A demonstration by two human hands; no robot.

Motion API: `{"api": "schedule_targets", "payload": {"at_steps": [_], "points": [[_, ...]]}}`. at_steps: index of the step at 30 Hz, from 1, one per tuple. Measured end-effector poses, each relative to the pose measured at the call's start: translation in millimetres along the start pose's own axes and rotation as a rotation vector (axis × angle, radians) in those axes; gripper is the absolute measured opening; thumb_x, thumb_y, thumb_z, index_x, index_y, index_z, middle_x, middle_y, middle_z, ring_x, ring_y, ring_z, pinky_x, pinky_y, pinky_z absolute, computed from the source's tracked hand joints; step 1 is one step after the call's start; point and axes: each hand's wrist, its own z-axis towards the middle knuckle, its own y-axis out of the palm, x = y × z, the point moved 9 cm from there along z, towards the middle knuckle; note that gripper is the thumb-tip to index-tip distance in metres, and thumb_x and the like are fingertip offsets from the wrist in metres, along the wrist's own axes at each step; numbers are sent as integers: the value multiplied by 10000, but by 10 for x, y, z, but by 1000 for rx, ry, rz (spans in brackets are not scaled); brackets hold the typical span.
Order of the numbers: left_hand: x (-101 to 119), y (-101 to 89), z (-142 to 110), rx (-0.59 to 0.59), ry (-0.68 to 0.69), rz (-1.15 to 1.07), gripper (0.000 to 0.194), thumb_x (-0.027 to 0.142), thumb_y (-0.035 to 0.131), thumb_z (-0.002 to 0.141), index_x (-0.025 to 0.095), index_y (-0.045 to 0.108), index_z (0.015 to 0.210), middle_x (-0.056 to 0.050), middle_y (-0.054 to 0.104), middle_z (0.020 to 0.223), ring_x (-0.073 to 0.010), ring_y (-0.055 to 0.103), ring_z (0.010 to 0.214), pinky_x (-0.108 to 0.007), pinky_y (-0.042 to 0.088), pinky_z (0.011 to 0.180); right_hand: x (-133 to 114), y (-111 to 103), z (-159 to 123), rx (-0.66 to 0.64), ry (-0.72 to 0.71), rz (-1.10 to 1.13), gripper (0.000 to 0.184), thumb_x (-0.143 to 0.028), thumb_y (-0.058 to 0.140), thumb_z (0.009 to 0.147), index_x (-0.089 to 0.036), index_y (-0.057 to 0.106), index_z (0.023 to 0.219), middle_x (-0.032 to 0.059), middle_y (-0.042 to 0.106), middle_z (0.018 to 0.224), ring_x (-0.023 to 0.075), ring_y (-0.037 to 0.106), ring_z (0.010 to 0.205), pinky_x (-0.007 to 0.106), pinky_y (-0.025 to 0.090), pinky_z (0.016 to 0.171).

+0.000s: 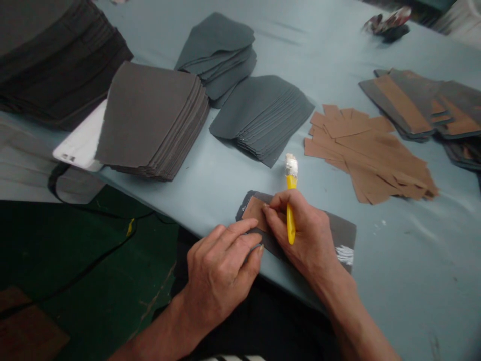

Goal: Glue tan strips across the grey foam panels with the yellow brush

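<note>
A dark grey piece (340, 231) lies at the table's near edge with a brown strip (254, 209) on its left end. My right hand (304, 235) presses on the strip while holding a yellow-handled brush (290, 193), whose white glue-caked bristles point away from me. My left hand (221, 268) rests at the piece's near left edge, fingers bent and pinching or pressing the edge. A white glue smear (344, 254) shows on the right part of the piece.
Stacks of dark grey pieces (150, 120) (261, 115) (220, 50) sit further back on the blue-grey table (413, 260). Loose brown strips (370, 153) lie fanned to the right. Finished pieces with strips (421, 103) are at far right. A black cable (75, 200) hangs at left.
</note>
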Motion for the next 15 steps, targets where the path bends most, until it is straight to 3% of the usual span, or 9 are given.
{"api": "schedule_targets", "payload": {"at_steps": [15], "points": [[-8, 12, -8, 12, -2, -4, 87, 159, 640, 984, 206, 713, 986, -21, 814, 1160, -203, 781, 924, -355, 577, 832, -18, -7, -1, 12, -34, 11, 105, -199, 626, 943, -251, 541, 907, -64, 636, 726, 92, 534, 543, 202, 414, 568]]}}
